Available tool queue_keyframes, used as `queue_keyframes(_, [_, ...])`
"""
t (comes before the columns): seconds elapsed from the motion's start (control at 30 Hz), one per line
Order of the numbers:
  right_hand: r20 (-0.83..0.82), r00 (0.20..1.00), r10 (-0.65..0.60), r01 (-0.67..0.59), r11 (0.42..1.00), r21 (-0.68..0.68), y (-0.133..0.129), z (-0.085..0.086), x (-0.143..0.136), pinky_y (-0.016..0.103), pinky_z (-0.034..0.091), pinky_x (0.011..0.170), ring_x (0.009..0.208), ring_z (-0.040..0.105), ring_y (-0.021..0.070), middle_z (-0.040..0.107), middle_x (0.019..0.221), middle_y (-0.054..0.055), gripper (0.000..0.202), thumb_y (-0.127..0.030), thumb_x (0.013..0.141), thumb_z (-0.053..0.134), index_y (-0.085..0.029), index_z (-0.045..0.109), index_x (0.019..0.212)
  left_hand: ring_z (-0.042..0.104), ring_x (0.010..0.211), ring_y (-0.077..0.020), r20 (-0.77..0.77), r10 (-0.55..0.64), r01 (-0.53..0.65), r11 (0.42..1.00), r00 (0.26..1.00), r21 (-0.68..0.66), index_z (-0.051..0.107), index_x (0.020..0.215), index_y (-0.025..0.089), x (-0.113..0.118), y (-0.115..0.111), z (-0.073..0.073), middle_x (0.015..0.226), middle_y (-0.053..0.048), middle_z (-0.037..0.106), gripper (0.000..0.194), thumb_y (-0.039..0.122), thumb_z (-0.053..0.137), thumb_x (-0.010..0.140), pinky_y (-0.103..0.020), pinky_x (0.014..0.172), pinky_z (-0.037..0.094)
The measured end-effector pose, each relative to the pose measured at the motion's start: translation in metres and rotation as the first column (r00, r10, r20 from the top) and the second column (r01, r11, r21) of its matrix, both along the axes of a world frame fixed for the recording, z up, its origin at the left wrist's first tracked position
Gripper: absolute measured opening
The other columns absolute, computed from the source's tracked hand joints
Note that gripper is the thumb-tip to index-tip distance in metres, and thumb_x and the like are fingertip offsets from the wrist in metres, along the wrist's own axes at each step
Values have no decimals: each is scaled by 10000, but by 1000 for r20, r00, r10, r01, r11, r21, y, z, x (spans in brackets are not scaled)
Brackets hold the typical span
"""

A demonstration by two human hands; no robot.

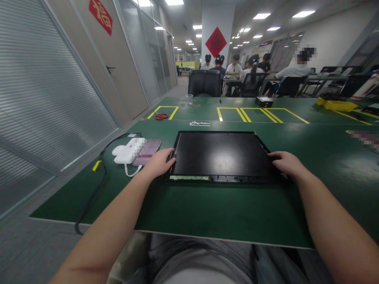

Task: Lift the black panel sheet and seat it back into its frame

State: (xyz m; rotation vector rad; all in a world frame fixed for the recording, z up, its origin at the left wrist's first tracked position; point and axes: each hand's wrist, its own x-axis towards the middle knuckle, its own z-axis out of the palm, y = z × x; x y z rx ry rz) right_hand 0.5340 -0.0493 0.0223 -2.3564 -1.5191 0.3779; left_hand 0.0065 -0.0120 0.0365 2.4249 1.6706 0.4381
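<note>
A flat black display panel [219, 154] in a thin black frame lies on the green table [222, 213], with a green circuit strip [189, 178] along its near edge. My left hand [160, 162] grips the panel's left edge between thumb and fingers. At the right edge, my right hand [287, 163] holds the frame in the same way, thumb and fingers on its side. The undersides of both grips are hidden.
Left of the panel are a phone [147, 152], a white device [128, 151] and a black cable [103, 177]. Red-handled scissors [161, 116], a white tool [199, 124] and a black box [264, 101] lie farther back. Several people sit beyond a black chair [205, 83].
</note>
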Motion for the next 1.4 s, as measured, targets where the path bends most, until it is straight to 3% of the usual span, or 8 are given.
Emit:
queue_keyframes(0.33, [2, 998, 68, -67, 987, 144, -5, -1, -7, 397, 603, 881, 1018, 768, 320, 819, 1063, 111, 492, -220, 763, 629, -223, 837, 1209, 569, 1455, -390, -132, 100, -104, 994, 986, -19, 714, 1364, 43, 1, 5, -10, 1524, -283, 618, 475, 305, 551, 1003, -489, 1249, 396])
queue_keyframes(0.6, [76, 994, 76, -86, 987, 135, -6, -1, -9, 435, 613, 861, 969, 774, 335, 813, 1020, 130, 453, -268, 791, 610, -219, 849, 1173, 591, 1452, -346, -43, 107, -107, 994, 993, -4, 776, 1308, 130, 0, 13, -20, 1516, -195, 664, 431, 196, 535, 957, -473, 1238, 436])
queue_keyframes(0.73, [62, 995, 76, -86, 983, 164, -4, -3, -8, 426, 605, 865, 990, 772, 331, 817, 1038, 120, 437, -284, 801, 604, -228, 849, 1159, 583, 1466, -341, 21, 104, -104, 994, 994, -14, 789, 1275, 109, 2, 12, -14, 1524, -201, 659, 424, 179, 532, 946, -457, 1251, 422])
queue_keyframes(0.83, [19, 998, 63, -66, 981, 181, -3, -5, -7, 419, 591, 885, 1037, 764, 330, 817, 1091, 116, 430, -279, 807, 605, -234, 845, 1162, 610, 1438, -333, 214, 103, -100, 995, 971, -26, 814, 1221, 143, 4, 7, -5, 1470, -166, 708, 403, 164, 553, 916, -452, 1248, 425])
queue_keyframes(0.93, [-20, 999, 46, -40, 977, 208, -3, -7, -6, 407, 582, 877, 1039, 764, 323, 817, 1082, 108, 400, -265, 804, 612, -244, 845, 1128, 721, 1266, -335, 533, 144, -89, 988, 833, -129, 844, 1119, 218, 7, 1, 2, 1259, -94, 820, 345, 174, 605, 874, -459, 1149, 521])
queue_keyframes(1.07, [-43, 999, 25, -14, 973, 230, -2, -8, -6, 384, 567, 812, 1009, 770, 314, 824, 1032, 84, 361, -266, 791, 626, -260, 843, 1079, 796, 963, -306, 804, 306, -8, 936, 510, -352, 840, 1027, 205, 12, -5, 2, 937, -58, 851, 220, 221, 721, 844, -421, 945, 616])
queue_keyframes(1.23, [-46, 999, -3, 13, 973, 229, -5, -3, -9, 332, 524, 694, 888, 768, 277, 825, 948, 59, 315, -277, 779, 632, -261, 842, 1013, 795, 809, -237, 851, 497, -53, 867, 169, -495, 804, 1018, 168, 15, -5, 3, 899, -75, 841, 334, 98, 910, 709, -323, 776, 628])
queue_keyframes(1.4, [-36, 999, -7, 15, 976, 219, -9, 2, -12, 336, 514, 687, 826, 748, 264, 811, 885, 59, 308, -276, 798, 611, -250, 844, 998, 752, 599, -190, 807, 589, -31, 808, 52, -588, 780, 1149, 161, 20, -7, 12, 784, -54, 815, 399, 78, 880, 772, -273, 586, 613])
